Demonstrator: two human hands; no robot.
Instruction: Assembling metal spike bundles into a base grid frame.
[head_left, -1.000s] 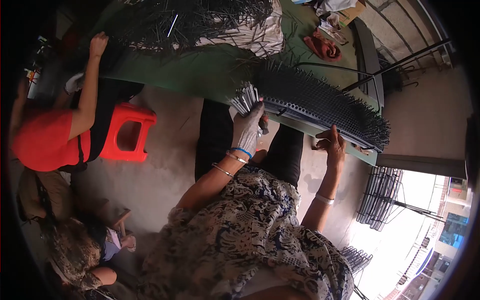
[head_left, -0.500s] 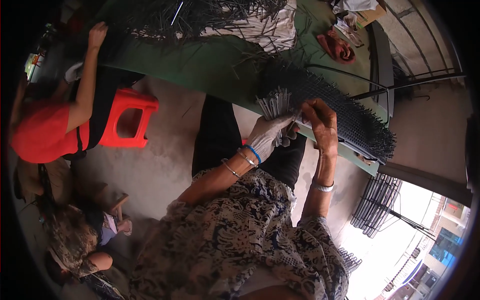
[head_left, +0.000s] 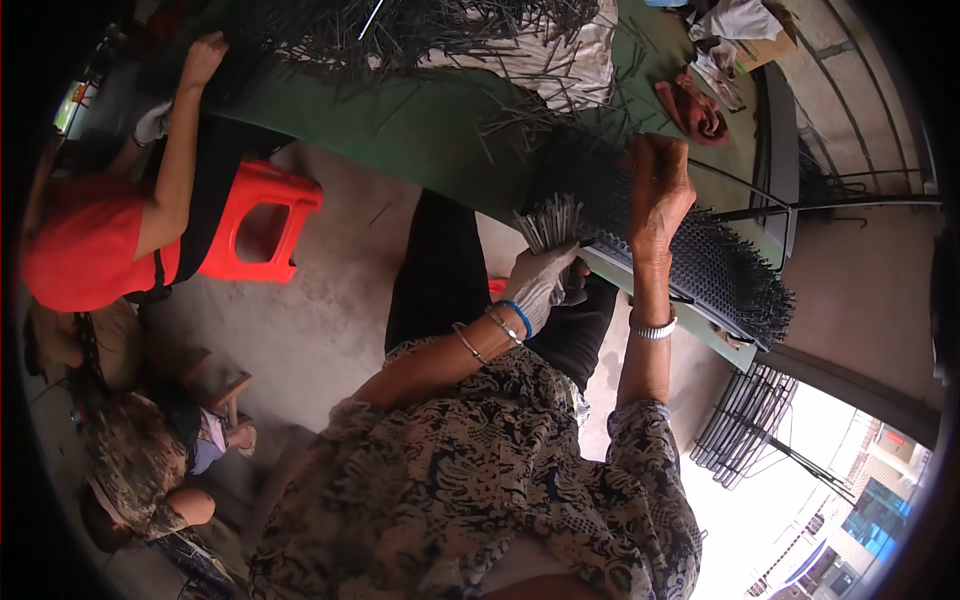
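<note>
The gloved left hand [head_left: 545,280] is clasping a fanned bundle of thin, straight grey metal rods [head_left: 550,222], its fingers curling around the lower ends and hiding them. The bare right hand [head_left: 658,190] is hanging over the long black rack pierced with rows of round holes [head_left: 712,262]; its fingertips are pointing away from the camera, so I cannot tell whether they are pinching anything or touching the rack. The bundle is sitting just beside the rack's near left end, while the right forearm is covering part of the holes. Dark rods are bristling along the rack's far and right edges, blurring together in shadow.

The rack is resting on the green bench [head_left: 350,125]. Farther back, a tangled heap of dark rods [head_left: 440,32] is lying on crumpled whitish cloth [head_left: 575,78], the heap running off the upper edge. A rumpled reddish-brown rag [head_left: 690,108] is lying to the right. At left, a person in a red shirt [head_left: 90,250] is leaning by a red plastic stool [head_left: 250,235], partly lost in the dark rim.
</note>
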